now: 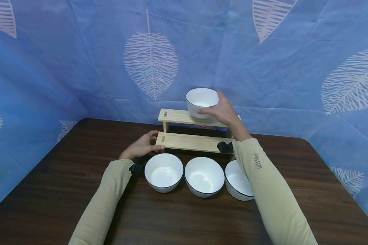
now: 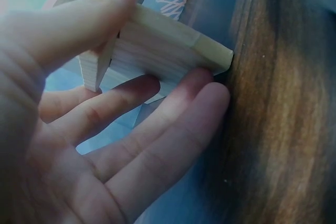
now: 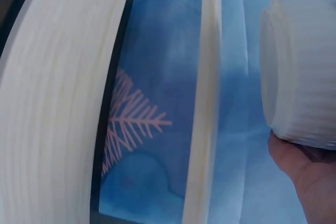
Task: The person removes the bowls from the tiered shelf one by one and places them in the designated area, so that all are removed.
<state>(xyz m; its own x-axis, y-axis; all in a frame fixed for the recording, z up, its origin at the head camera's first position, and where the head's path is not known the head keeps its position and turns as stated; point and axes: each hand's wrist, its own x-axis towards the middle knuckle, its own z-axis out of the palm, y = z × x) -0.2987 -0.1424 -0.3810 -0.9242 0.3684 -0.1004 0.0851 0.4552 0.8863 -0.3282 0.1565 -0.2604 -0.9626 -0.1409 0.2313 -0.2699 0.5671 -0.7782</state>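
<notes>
My right hand [image 1: 221, 110] grips a white bowl [image 1: 199, 98] with a dark rim by its right side, thumb in front. The bowl is upright over the upper board of a two-tier wooden rack [image 1: 187, 142]. In the right wrist view a gap shows between the bowl's base [image 3: 270, 72] and the upper board [image 3: 207, 103]. My left hand [image 1: 142, 145] holds the rack's left end. In the left wrist view its thumb [image 2: 100, 17] lies along the board's edge and the fingers reach against the side panel [image 2: 163, 56].
In front of the rack stand a left bowl [image 1: 164, 172], a middle bowl [image 1: 204, 175] and a right bowl [image 1: 237, 180], in a row on the dark wooden table [image 1: 178, 221]. My right sleeve partly covers the right one. A blue leaf-patterned cloth [image 1: 202, 51] hangs close behind the rack.
</notes>
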